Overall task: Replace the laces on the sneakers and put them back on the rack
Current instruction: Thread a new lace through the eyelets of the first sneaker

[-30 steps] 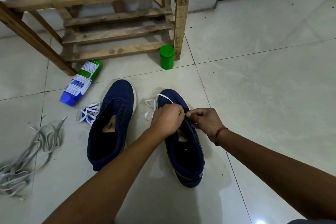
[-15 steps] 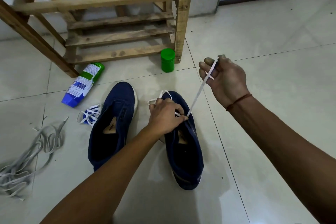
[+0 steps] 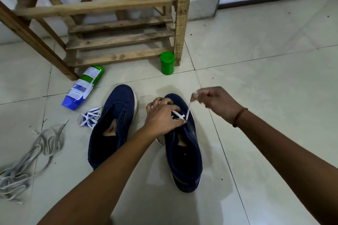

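Here, at the far left, the worn grey laces [image 3: 27, 157] lie heaped on the floor [image 3: 22, 78], then a bundled white lace [image 3: 90, 118] sits just beside the unlaced sneaker [image 3: 113, 126]. Next comes the left hand [image 3: 164, 115], fingers bent over the forepart of the second sneaker [image 3: 184, 155], thumb at the eyelets, pinning it down. That shoe's long axis runs away from the person, toe toward the rack [image 3: 109, 5]. From an eyelet on its right side the new lace [image 3: 188, 109] rises taut, up and rightward, to the right hand [image 3: 217, 102], which pinches its end; motion blur hides the fingertips. The pull, I judge, follows that slant, so the right hand leads.
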